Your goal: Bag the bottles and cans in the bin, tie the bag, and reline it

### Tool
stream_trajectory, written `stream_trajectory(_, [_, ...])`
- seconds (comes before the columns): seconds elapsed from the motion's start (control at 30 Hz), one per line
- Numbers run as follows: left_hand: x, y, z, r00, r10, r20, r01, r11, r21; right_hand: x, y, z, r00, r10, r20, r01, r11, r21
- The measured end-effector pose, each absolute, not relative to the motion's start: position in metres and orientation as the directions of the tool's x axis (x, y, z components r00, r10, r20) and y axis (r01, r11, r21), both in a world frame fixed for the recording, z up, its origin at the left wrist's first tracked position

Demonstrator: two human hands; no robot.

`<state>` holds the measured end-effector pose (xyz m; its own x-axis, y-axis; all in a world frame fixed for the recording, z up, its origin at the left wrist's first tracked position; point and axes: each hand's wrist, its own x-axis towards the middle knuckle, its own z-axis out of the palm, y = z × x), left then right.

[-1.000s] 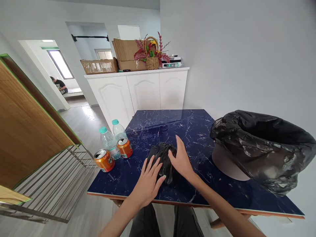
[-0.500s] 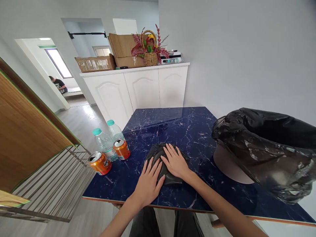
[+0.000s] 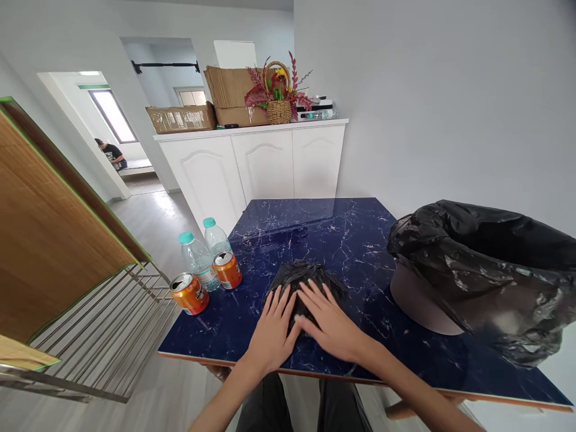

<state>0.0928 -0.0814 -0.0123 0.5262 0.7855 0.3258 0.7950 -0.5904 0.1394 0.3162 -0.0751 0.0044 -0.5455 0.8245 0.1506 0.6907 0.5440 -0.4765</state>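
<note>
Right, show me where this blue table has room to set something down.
Widest: the blue table beyond the black bag, toward the white cabinet. Smaller: between the orange cans and left hand, and between right hand and lined bin. Crowded: the left edge, with those cans and the bottles.

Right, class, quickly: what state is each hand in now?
Left hand: open, laid on the black bag.
Right hand: open, laid on the same bag.

Table (image 3: 315, 237): dark blue, white-veined marble look, directly under the grip
Cabinet (image 3: 267, 168): white, arched panels, straight past the grip
Walls (image 3: 427, 108): pale grey, right of the grip and beyond
Floor (image 3: 167, 227): pale, kinda shiny, left past the grip
Window (image 3: 113, 116): super bright, way off beyond-left of it
</note>
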Motion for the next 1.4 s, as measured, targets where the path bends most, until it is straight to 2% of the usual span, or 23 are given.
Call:
stream_trajectory(0.1, [0.093,-0.087,-0.008,0.500,0.796,0.341,0.782,-0.584,0.216,0.332,-0.100,0.000,-0.648,0.727,0.227,0.588,0.667,-0.457])
stream_trajectory(0.27, [0.091,-0.092,0.006,0.524,0.781,0.340,0.731,-0.617,0.292,0.351,-0.097,-0.018,-0.554,0.751,0.359,0.615,0.660,-0.431])
stream_trajectory(0.37, [0.082,-0.091,0.013,0.583,0.737,0.341,0.660,-0.675,0.330,0.359,-0.096,-0.011,-0.480,0.809,0.339,0.597,0.585,-0.549])
stream_trajectory(0.5, [0.063,-0.088,0.019,0.646,0.697,0.311,0.546,-0.707,0.449,0.377,-0.103,0.011,-0.383,0.909,0.166,0.549,0.368,-0.750])
stream_trajectory(0.67, [0.070,-0.087,0.026,0.477,0.817,0.324,0.552,-0.565,0.613,0.387,-0.100,0.016,-0.215,0.965,0.148,0.471,0.236,-0.850])
stream_trajectory(0.73, [0.082,-0.084,0.030,0.377,0.877,0.296,0.610,-0.476,0.633,0.379,-0.101,0.015,-0.055,0.973,0.225,0.534,0.219,-0.816])
stream_trajectory(0.8, [0.096,-0.077,0.031,0.306,0.907,0.291,0.648,-0.422,0.634,0.366,-0.103,0.015,0.035,0.904,0.427,0.647,0.305,-0.699])
stream_trajectory(0.87, [0.107,-0.066,0.029,0.262,0.916,0.304,0.669,-0.400,0.626,0.351,-0.106,0.016,-0.076,0.782,0.619,0.742,0.459,-0.489])
stream_trajectory(0.9, [0.112,-0.060,0.027,0.249,0.917,0.310,0.679,-0.394,0.620,0.343,-0.106,0.016,-0.172,0.734,0.657,0.762,0.522,-0.384])
stream_trajectory(0.97, [0.118,-0.047,0.022,0.233,0.918,0.321,0.702,-0.388,0.598,0.332,-0.101,0.012,-0.318,0.712,0.626,0.777,0.574,-0.257])
stream_trajectory(1.1, [0.120,-0.033,0.017,0.230,0.887,0.400,0.756,-0.421,0.500,0.321,-0.079,-0.010,-0.420,0.815,0.400,0.824,0.527,-0.209])
stream_trajectory(1.2, [0.117,-0.034,0.019,0.456,0.733,0.504,0.735,-0.630,0.251,0.322,-0.066,-0.027,-0.455,0.834,0.312,0.826,0.527,-0.202])
stream_trajectory(1.27, [0.114,-0.038,0.019,0.664,0.595,0.453,0.624,-0.775,0.103,0.324,-0.063,-0.034,-0.467,0.824,0.322,0.816,0.542,-0.203])
stream_trajectory(1.33, [0.110,-0.040,0.014,0.759,0.548,0.352,0.558,-0.826,0.084,0.325,-0.062,-0.036,-0.474,0.819,0.324,0.807,0.551,-0.211])
stream_trajectory(1.4, [0.105,-0.041,0.006,0.756,0.587,0.290,0.584,-0.805,0.108,0.327,-0.061,-0.035,-0.472,0.827,0.304,0.806,0.545,-0.231])
